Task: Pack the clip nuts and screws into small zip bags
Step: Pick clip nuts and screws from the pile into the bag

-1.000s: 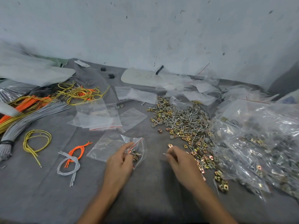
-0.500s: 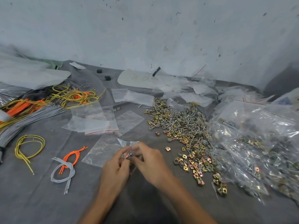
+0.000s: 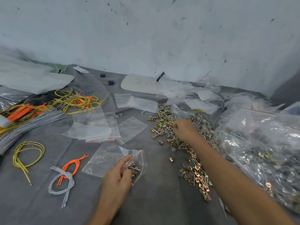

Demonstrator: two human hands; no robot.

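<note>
Your left hand (image 3: 118, 176) has a pinch grip on the open mouth of the part-filled bag (image 3: 141, 163), near centre on the desk (image 3: 154, 202), while your right hand (image 3: 183, 129) sits fingers-down in the pile (image 3: 162, 122) of clip nuts and screws, far right; can't tell if its grip holds anything.

There are 1 left hand (image 3: 116, 177), 1 right hand (image 3: 183, 129), 1 held zip bag (image 3: 141, 166) and 2 black blocks (image 3: 110, 82).
</note>
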